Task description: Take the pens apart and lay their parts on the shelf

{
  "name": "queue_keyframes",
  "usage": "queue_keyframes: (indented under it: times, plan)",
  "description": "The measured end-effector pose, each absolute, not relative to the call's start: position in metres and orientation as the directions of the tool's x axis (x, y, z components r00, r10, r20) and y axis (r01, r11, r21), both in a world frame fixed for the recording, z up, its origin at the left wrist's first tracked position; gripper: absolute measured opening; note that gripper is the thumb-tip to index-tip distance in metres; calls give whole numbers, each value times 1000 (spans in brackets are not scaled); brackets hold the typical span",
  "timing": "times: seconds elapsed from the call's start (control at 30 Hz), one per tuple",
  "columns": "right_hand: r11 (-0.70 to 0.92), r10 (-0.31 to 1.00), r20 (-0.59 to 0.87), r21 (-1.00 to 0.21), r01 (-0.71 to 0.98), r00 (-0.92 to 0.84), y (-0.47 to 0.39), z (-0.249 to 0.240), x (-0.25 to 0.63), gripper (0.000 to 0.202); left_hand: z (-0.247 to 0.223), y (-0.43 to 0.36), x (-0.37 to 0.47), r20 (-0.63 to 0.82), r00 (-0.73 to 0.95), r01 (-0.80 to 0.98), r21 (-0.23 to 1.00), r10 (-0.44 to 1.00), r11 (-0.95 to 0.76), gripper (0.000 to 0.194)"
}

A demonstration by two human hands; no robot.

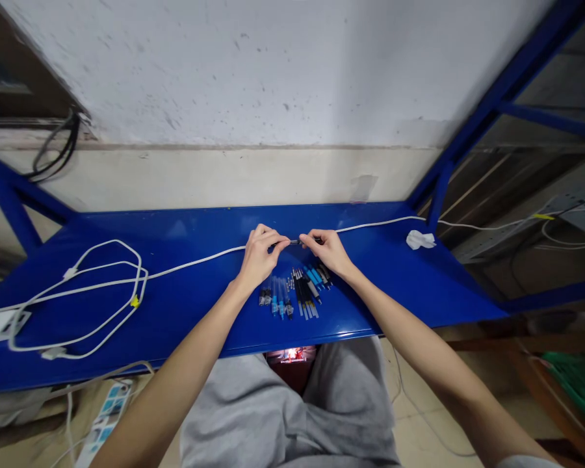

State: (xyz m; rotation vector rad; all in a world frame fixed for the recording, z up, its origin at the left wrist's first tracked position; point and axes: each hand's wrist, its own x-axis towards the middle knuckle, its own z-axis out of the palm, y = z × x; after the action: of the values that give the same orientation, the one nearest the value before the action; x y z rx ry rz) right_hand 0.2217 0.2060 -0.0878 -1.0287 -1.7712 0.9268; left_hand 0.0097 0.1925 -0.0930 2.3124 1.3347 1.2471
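Observation:
Over the blue shelf, my left hand (262, 253) and my right hand (327, 249) face each other, fingertips pinched on the two ends of a thin dark pen piece (295, 242). Its ends are hidden by the fingers. Below them lie clear pen barrels with black and blue tips (280, 300), several dark refills (305, 296) and blue and black pen parts (316, 278). Small springs or tips (291, 282) lie between these groups, too small to tell apart.
A white cable (195, 260) runs behind both hands, with loops (139, 273) at the left. Crumpled white tissue (420, 240) lies at the right. Blue frame posts (439, 195) stand at the sides, and a lit phone screen (292, 355) shows below the shelf edge.

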Motion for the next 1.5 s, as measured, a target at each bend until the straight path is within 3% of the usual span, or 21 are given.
queue_keyframes:
  times: [0.13, 0.23, 0.37, 0.6, 1.5]
  plan:
    - [493, 862, 368, -763, 417, -348, 208, -89, 226, 49, -93, 193, 8, 550, 258, 624, 532, 794, -572, 13]
    - [579, 807, 411, -691, 433, -423, 214, -89, 232, 28, -92, 193, 7, 522, 302, 641, 508, 798, -575, 7]
    - [631, 765, 392, -613, 475, -511, 221, -92, 237, 9, -92, 192, 7, 443, 408, 668, 451, 799, -591, 11]
    - [654, 752, 362, -515, 554, -551, 222, -97, 237, 13, -92, 193, 8, 359, 432, 697, 450, 828, -559, 11]
    - [671, 736, 356, -501, 547, -576, 223, -102, 236, 9, -88, 197, 0, 279, 469, 698, 464, 838, -545, 9]
